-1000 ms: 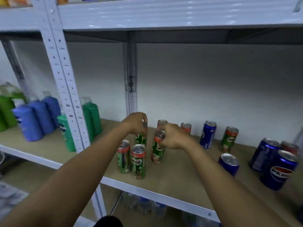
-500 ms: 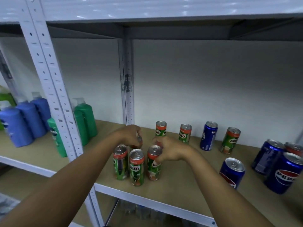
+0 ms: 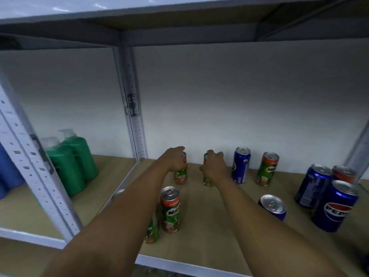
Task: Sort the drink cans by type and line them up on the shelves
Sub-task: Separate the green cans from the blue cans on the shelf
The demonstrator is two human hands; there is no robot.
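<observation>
Milo cans stand on the wooden shelf (image 3: pixel 209 232): the left hand (image 3: pixel 174 161) curls its fingers round one (image 3: pixel 180 176) near the back wall, the right hand (image 3: pixel 214 166) grips another (image 3: pixel 208 181) beside it. A third Milo can (image 3: pixel 170 209) stands nearer the front edge. Pepsi cans (image 3: pixel 334 206) cluster at right. Green bottles (image 3: pixel 73 162) fill the neighbouring bay, beyond a grey upright (image 3: pixel 131 108).

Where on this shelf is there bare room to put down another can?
Bare board lies between the front Milo can and the tipped Pepsi can, under the right arm, and along the shelf front edge. The right end is crowded with Pepsi cans.
</observation>
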